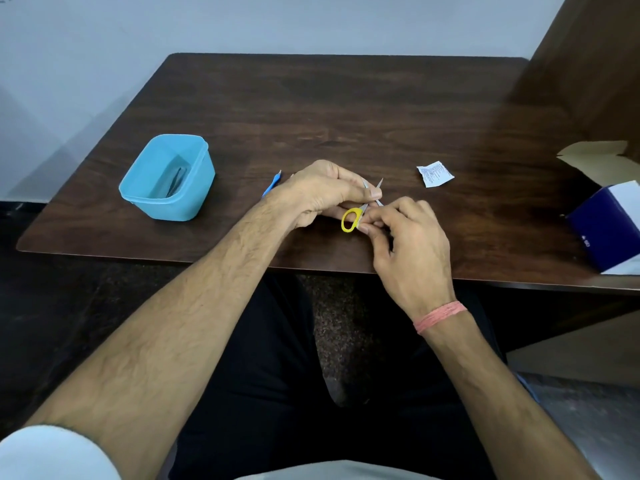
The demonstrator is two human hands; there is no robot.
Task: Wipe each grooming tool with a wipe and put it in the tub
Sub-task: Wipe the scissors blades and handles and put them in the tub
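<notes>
Small scissors with yellow handles and open steel blades sit between both hands near the table's front edge. My left hand grips them from the left, thumb on a blade. My right hand pinches them from the right near the pivot; whether a wipe lies under its fingers cannot be told. A blue tub stands at the left with a dark metal tool lying inside. A blue-handled tool pokes out behind my left wrist, mostly hidden.
A torn white wipe sachet lies right of the hands. A dark blue box and brown cardboard flaps sit at the table's right edge. The dark wooden table ends at a wall behind.
</notes>
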